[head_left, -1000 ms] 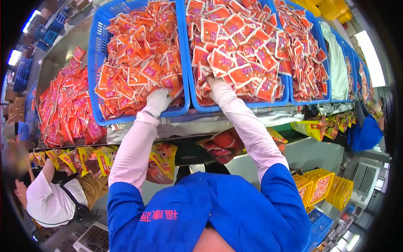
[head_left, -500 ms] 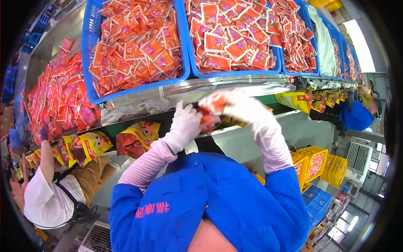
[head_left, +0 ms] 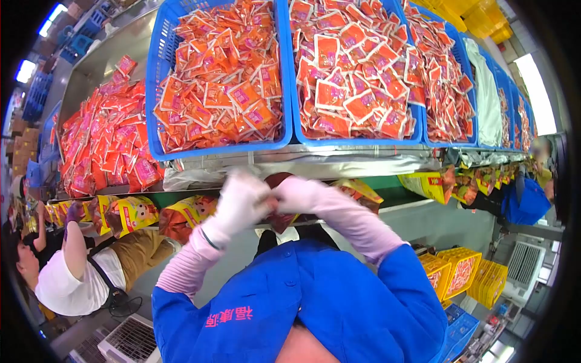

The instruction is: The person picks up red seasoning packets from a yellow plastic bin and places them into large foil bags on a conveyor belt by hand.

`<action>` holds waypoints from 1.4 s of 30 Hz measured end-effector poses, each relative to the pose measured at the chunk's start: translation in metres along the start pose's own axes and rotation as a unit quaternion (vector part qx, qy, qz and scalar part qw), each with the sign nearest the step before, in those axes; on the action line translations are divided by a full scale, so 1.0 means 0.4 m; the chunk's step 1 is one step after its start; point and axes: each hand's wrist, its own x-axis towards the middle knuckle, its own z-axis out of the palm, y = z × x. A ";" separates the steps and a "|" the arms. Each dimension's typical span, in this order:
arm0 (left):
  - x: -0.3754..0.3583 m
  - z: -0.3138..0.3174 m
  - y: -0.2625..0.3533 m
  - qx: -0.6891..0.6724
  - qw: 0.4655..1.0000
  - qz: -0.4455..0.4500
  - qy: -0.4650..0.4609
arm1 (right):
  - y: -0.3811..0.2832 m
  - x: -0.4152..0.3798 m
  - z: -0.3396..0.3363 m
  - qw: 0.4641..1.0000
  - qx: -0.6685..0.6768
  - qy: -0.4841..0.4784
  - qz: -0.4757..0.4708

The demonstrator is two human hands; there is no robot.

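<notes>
Both my hands wear white gloves and meet over the green belt in front of my chest. My left hand point(head_left: 242, 202) is blurred by motion, its fingers close against the other hand. My right hand point(head_left: 296, 195) is bent inward, knuckles up, over a dark red bag point(head_left: 280, 222) that shows below and between the hands. How each hand grips the bag is hidden. Yellow-and-red printed bags stand on the belt at both sides, one point(head_left: 192, 213) left of my hands and another point(head_left: 361, 192) to the right.
Blue baskets point(head_left: 289, 72) of red sachets line the counter ahead. Loose red packets point(head_left: 112, 142) lie in a metal trough at left. A person in a white shirt point(head_left: 66, 275) works at left, another in blue point(head_left: 525, 201) at far right. Yellow crates point(head_left: 487, 284) stand at lower right.
My right hand has come down and left, beside my left hand, and the red sachets it carried no longer show. My left hand has shifted slightly left. The whole view has shifted.
</notes>
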 end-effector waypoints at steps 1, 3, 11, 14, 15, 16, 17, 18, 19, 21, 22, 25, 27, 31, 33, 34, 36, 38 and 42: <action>0.050 -0.028 -0.035 0.075 0.996 -0.041 0.018 | 0.024 -0.075 -0.069 0.994 0.041 0.098 -0.018; 0.152 0.008 -0.168 0.129 0.975 -0.080 0.162 | 0.184 -0.128 -0.177 0.900 0.007 0.433 0.043; 0.383 0.235 -0.429 0.262 0.926 -0.260 -0.082 | 0.548 -0.054 -0.204 0.809 0.003 0.540 0.234; 0.333 0.147 -0.377 0.178 0.951 -0.251 -0.027 | 0.559 -0.115 -0.180 0.751 0.110 0.617 0.208; 0.292 0.124 -0.356 0.149 0.964 -0.214 0.052 | 0.567 -0.148 -0.163 0.737 0.121 0.635 0.197; 0.255 0.094 -0.311 0.080 0.972 -0.197 0.096 | 0.491 -0.215 -0.157 0.738 0.288 0.594 0.136; 0.226 0.054 -0.252 0.010 0.973 -0.182 0.145 | 0.405 -0.283 -0.165 0.714 0.442 0.539 0.067; 0.190 0.011 -0.144 -0.216 0.938 -0.252 0.097 | 0.361 -0.312 -0.133 0.709 0.455 0.537 0.048; 0.156 -0.001 -0.040 -0.429 0.848 -0.307 0.047 | 0.316 -0.337 -0.099 0.703 0.466 0.537 0.025; 0.102 0.048 0.055 -0.262 0.963 0.070 0.010 | 0.181 -0.376 -0.043 0.708 0.512 0.486 0.017; 0.058 0.103 0.112 -0.198 0.979 0.053 0.016 | 0.138 -0.367 -0.004 0.724 0.512 0.463 0.004; -0.020 0.237 0.149 0.036 0.998 -0.001 -0.047 | 0.050 -0.322 0.104 0.814 0.441 0.378 0.004; -0.063 0.238 0.126 0.053 0.996 -0.027 -0.059 | 0.044 -0.279 0.186 0.907 0.130 0.398 0.047; -0.139 0.213 0.064 0.160 0.978 0.083 -0.108 | 0.062 -0.208 0.268 0.948 -0.097 0.286 0.102; -0.154 0.216 0.050 0.128 0.986 0.096 -0.044 | 0.030 -0.168 0.268 0.941 -0.207 0.217 0.154; -0.155 0.214 0.052 0.143 0.984 0.104 -0.008 | 0.010 -0.149 0.259 0.928 -0.257 0.240 0.125; -0.156 0.184 0.048 0.130 0.988 0.082 0.007 | -0.013 -0.132 0.206 0.887 -0.342 0.299 0.087; -0.165 0.140 0.035 0.107 0.992 0.059 0.022 | -0.009 -0.134 0.137 0.870 -0.348 0.341 0.078; -0.189 0.120 0.009 0.097 0.993 0.061 0.036 | -0.080 -0.114 0.116 0.936 -0.294 0.180 0.072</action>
